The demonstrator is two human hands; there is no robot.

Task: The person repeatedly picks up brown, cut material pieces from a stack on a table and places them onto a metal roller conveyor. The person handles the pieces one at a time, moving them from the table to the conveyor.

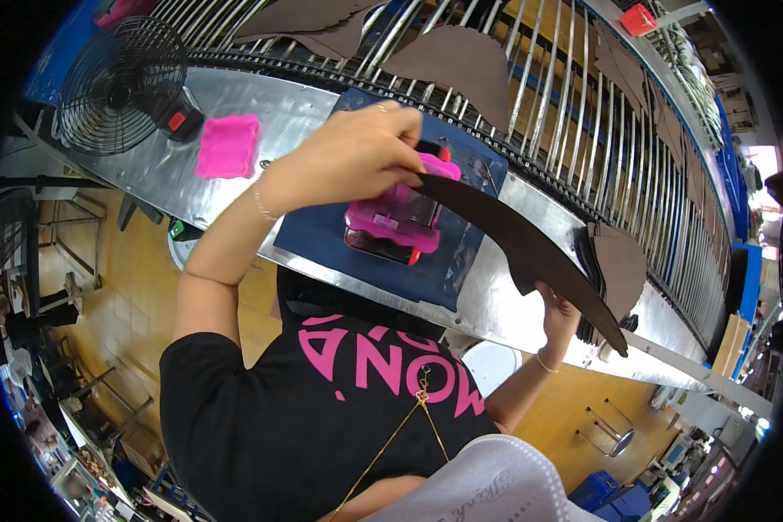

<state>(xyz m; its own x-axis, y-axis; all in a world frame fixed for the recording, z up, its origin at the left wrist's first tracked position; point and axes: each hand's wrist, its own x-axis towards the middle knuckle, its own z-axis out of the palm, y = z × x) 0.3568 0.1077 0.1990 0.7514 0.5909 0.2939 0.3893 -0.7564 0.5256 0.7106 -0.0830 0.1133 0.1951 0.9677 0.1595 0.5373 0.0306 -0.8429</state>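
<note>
Left hand [364, 155] and right hand [559, 315] pinch one curved brown piece [518, 239], grip closed.

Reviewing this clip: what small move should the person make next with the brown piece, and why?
Probably lower the upper end of the brown piece toward the pink box: that end lies over the box by the left hand's fingertips, while the right hand grips the lower part.

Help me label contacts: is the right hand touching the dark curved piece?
Touching: in the head view, the right hand grips the lower edge of the dark curved piece.
</note>
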